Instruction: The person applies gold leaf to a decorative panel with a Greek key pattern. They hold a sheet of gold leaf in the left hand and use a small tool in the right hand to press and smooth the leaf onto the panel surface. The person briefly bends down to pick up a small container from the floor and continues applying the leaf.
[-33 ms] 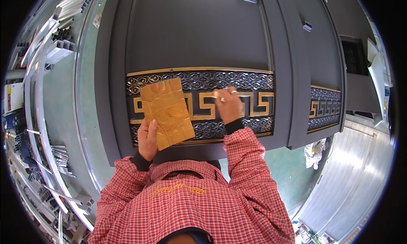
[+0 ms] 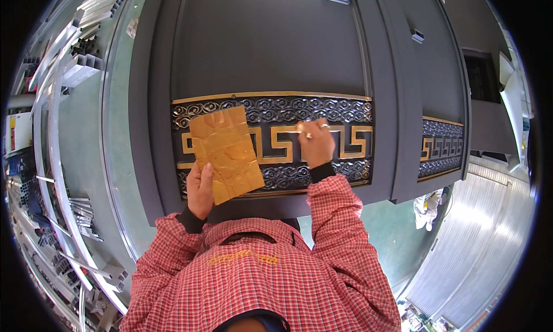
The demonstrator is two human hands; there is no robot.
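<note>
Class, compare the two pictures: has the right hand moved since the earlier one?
Yes. The right hand has shifted slightly right, judged against the gold motif to its left, which it now overlaps less.

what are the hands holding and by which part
The left hand holds the brown sheet by its lower left edge; what the right hand pinches, if anything, is too blurred to tell.

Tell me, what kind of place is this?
Probably a metal workshop: silvery, square, hollow metal tubes are stacked at the left, and a big, flat, dark-grey panel carries a gold, angular key pattern.
</note>
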